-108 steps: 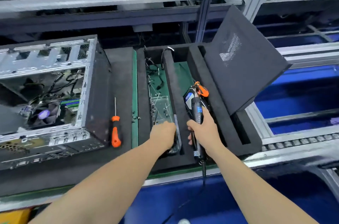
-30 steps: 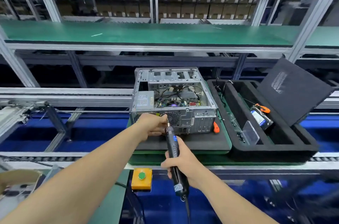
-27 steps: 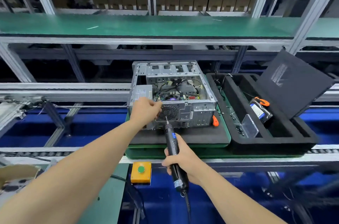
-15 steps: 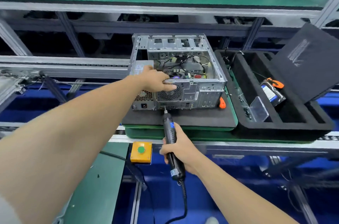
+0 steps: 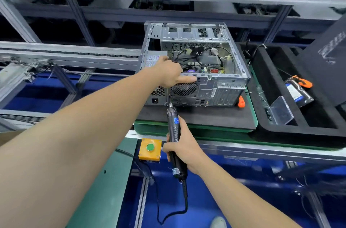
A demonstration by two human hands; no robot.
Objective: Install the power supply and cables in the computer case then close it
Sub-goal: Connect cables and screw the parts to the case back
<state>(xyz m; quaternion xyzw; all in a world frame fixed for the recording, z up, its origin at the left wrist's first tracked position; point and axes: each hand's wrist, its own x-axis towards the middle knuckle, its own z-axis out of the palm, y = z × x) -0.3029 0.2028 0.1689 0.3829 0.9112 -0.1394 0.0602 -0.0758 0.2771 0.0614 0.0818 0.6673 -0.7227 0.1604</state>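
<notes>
Conveyor bench (image 5: 243,148) carrying an open computer case (image 5: 221,87) on a black mat (image 5: 206,117), left hand (image 5: 168,74) pressing straight-fingered on the power supply (image 5: 153,59) at the case's left end, right hand (image 5: 184,150) near the bench's front edge gripping an electric screwdriver (image 5: 173,126), tip touching the case's rear panel.

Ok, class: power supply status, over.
Left hand rests on power supply in computer case. Right hand grips electric screwdriver, bit at case rear. Nothing blocks it.

Power supply (image 5: 152,59) largely behind the left hand (image 5: 168,74); black panel (image 5: 329,70) partly beyond the right edge.
</notes>
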